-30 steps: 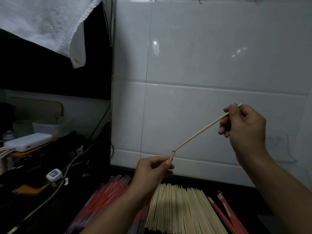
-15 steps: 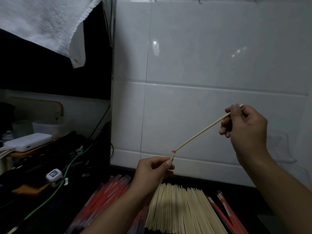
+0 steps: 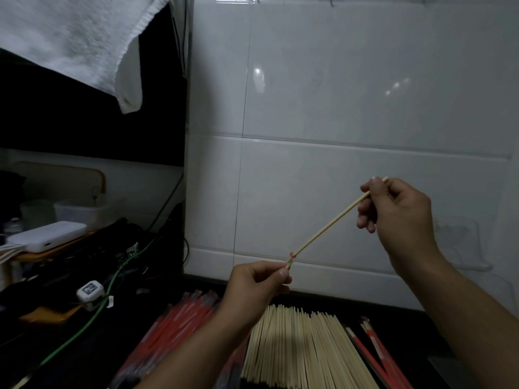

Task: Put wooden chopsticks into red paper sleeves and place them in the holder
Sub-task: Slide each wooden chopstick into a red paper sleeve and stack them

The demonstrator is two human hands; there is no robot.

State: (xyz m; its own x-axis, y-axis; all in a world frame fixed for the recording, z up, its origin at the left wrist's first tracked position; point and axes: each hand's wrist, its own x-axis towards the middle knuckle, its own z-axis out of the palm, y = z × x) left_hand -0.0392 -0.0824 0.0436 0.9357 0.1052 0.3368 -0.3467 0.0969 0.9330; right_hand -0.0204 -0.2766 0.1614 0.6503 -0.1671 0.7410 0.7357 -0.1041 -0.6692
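Note:
A wooden chopstick runs slantwise in the air before the tiled wall. My right hand grips its upper end. My left hand pinches its lower end, where a small red bit shows on the stick. Below the hands lies a wide stack of bare wooden chopsticks. A pile of red paper sleeves lies left of it, and a few more red sleeves lie to its right. No holder is in view.
A white towel hangs at top left. On the dark counter at left sit a white power bank, a green cable, a small white device and plastic tubs. White wall tiles stand close behind.
Almost nothing differs; my right hand has dropped a touch with the chopstick's upper end, and the left hand's pinch stays where it was.

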